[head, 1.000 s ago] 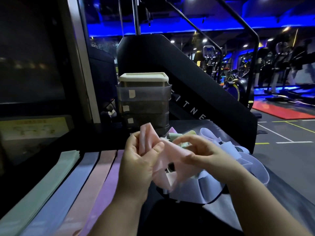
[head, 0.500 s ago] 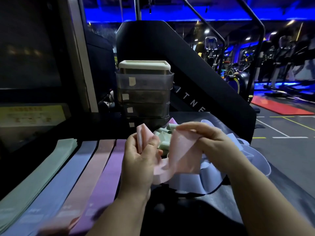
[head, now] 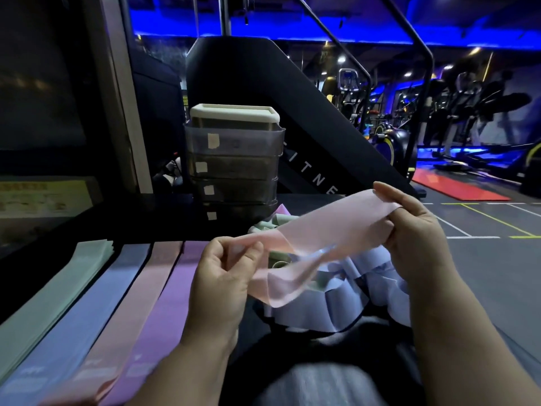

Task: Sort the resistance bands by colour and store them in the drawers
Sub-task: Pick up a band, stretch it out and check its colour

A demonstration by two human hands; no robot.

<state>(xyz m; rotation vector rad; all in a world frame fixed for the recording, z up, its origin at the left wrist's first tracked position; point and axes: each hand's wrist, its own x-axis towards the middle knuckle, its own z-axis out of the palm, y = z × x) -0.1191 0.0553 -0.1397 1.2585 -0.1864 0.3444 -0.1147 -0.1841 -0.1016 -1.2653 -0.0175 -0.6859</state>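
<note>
Two hands raised over a dark table (head: pixel 164 218), both holding one pink band (head: pixel 322 230). Pinches the band's near end between thumb and curled fingers of the left hand (head: pixel 225 276); grips the far end with the right hand (head: pixel 409 232), fingers folded around the edge, higher and further right. Stretches the band flat between them, slanting up to the right, a little blurred at its lower fold. Hangs above a loose heap of bands (head: pixel 345 297), mostly pale blue with some green, lying on the table just beneath.

Left of the hands, four flat piles side by side on the table: green stack (head: pixel 58 291), blue stack (head: pixel 96 303), pink stack (head: pixel 134 303), purple stack (head: pixel 169 294), each right beside the next.

Behind the heap, upright on the table, clear drawers (head: pixel 234 168) in four tiers, a small pale label (head: pixel 213 140) on each front, a cream lid (head: pixel 234 112) on top. Beyond, a black stair machine (head: pixel 292 98) and, far right, a red mat (head: pixel 456 189) on the gym floor.
</note>
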